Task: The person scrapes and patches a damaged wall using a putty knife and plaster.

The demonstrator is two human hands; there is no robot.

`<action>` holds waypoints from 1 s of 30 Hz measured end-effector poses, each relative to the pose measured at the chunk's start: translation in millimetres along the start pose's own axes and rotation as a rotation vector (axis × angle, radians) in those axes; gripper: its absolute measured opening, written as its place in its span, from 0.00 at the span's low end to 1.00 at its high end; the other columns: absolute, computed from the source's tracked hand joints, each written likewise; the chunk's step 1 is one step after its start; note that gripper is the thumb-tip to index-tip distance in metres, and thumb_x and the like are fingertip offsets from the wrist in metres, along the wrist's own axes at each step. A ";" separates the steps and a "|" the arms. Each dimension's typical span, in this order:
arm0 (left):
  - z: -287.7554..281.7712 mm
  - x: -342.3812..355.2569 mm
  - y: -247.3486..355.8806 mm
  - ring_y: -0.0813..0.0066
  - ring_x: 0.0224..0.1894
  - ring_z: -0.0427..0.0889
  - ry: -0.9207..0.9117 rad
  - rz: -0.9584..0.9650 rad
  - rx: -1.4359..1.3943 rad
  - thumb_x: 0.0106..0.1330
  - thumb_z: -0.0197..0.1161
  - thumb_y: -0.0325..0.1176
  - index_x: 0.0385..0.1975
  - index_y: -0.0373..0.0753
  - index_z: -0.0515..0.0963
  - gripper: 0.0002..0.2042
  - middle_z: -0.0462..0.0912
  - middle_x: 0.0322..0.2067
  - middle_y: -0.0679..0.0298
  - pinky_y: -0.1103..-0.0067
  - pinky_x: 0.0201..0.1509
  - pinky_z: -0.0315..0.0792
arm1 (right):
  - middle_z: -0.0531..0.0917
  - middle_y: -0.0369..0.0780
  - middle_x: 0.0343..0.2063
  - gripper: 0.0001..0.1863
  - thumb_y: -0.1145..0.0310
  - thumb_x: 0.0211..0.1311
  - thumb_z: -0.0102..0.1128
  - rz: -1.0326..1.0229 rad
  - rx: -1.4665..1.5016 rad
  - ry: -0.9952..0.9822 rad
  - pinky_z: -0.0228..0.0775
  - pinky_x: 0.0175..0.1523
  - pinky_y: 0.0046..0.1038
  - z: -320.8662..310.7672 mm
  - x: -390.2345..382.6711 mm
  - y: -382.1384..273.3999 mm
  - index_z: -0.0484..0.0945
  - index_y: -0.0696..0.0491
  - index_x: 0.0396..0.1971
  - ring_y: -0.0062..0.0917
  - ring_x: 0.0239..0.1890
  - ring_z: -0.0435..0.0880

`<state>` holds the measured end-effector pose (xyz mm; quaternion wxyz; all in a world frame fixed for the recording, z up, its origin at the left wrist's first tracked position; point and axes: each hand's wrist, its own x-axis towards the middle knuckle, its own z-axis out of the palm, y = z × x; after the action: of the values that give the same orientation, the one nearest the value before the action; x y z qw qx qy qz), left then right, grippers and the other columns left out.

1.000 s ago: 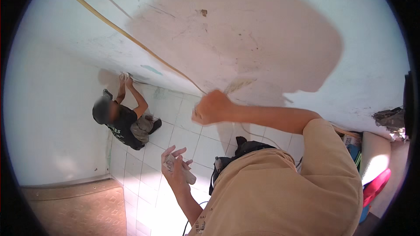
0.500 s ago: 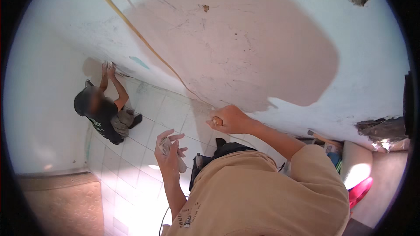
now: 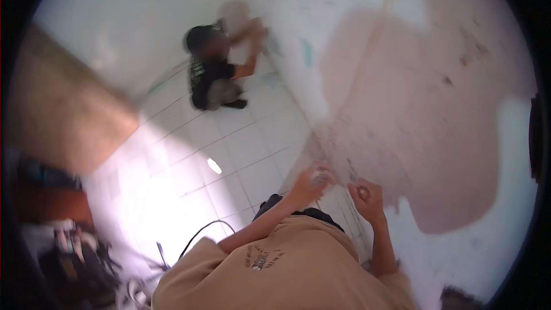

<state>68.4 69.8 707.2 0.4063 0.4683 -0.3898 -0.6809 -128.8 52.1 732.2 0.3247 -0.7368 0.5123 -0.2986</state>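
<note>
Near the foot of the pink-patched wall (image 3: 413, 138), my left hand (image 3: 307, 186) is curled around a small pale lump (image 3: 319, 178), blurred by motion. Just to its right, my right hand (image 3: 370, 200) is wrapped round a wooden-handled tool (image 3: 363, 193), whose round handle end faces up. A thin grey part of it seems to stick out beyond the fist; its exact kind cannot be made out. The two hands are close together, in front of my waist.
A person (image 3: 215, 72) in dark clothes and a cap crouches at the far corner, both hands at the wall. A brown mattress-like panel (image 3: 63, 103) leans at the left. A cable (image 3: 201, 232) and cluttered items (image 3: 80, 252) lie lower left on the tiled floor (image 3: 247, 138).
My view has swung left, so the crouching person and wall appear further right. My left hand has come closer to my right hand, which still grips the wooden-handled tool.
</note>
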 end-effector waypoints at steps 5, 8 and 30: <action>1.2 28.2 49.9 0.76 0.30 0.77 -0.065 0.473 0.387 0.57 0.55 0.29 0.42 0.38 0.70 0.13 0.79 0.31 0.64 0.81 0.31 0.71 | 0.58 0.39 0.08 0.16 0.72 0.54 0.59 0.034 0.111 -0.080 0.49 0.18 0.23 8.6 8.6 -5.4 0.64 0.58 0.13 0.20 0.13 0.53; -7.0 19.5 129.8 0.64 0.32 0.79 -0.372 0.551 0.823 0.54 0.56 0.30 0.41 0.41 0.71 0.14 0.79 0.28 0.58 0.72 0.36 0.71 | 0.58 0.35 0.08 0.15 0.71 0.54 0.59 0.016 0.167 -0.108 0.49 0.19 0.22 18.3 10.4 -17.4 0.65 0.59 0.14 0.15 0.13 0.54; -39.7 -69.6 73.5 0.72 0.31 0.80 0.262 0.657 0.399 0.58 0.52 0.25 0.40 0.38 0.71 0.10 0.78 0.30 0.60 0.76 0.38 0.71 | 0.60 0.29 0.12 0.16 0.69 0.61 0.52 -0.025 0.638 -0.120 0.45 0.18 0.16 3.5 38.4 -17.1 0.62 0.55 0.14 0.09 0.14 0.56</action>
<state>136.2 100.9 786.3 0.5496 0.4713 -0.5880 -0.3607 -105.1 20.7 747.6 0.5651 -0.6206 0.3637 -0.4040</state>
